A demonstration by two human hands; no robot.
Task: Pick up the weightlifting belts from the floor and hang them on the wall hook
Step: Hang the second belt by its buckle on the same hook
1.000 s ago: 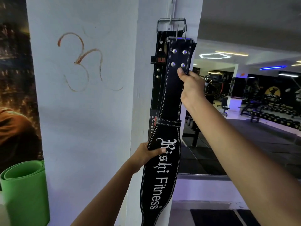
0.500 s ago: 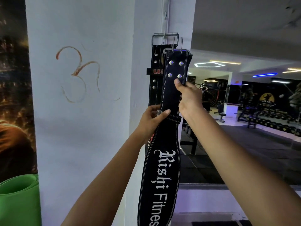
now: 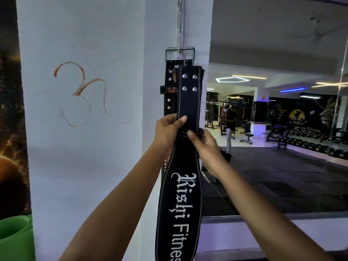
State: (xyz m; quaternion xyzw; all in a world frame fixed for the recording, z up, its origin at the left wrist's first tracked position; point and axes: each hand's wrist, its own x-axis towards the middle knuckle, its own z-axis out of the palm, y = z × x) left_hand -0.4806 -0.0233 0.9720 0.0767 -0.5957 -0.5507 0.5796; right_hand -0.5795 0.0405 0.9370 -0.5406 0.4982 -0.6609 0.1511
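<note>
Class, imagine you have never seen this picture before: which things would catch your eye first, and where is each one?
First, the black belt with white lettering, hanging down the middle against the white pillar. Both hands meet on it: the left hand grips its left edge, the right hand is at its loop. Left of it, an orange symbol is drawn on the pillar.

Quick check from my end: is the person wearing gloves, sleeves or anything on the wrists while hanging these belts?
No. Both the left hand and the right hand are bare, with no gloves or visible rings. Both forearms are uncovered as far as the frame shows: no sleeves, watch, bands or wraps. The right hand is slightly motion-blurred, so fine detail there is unclear.
</note>
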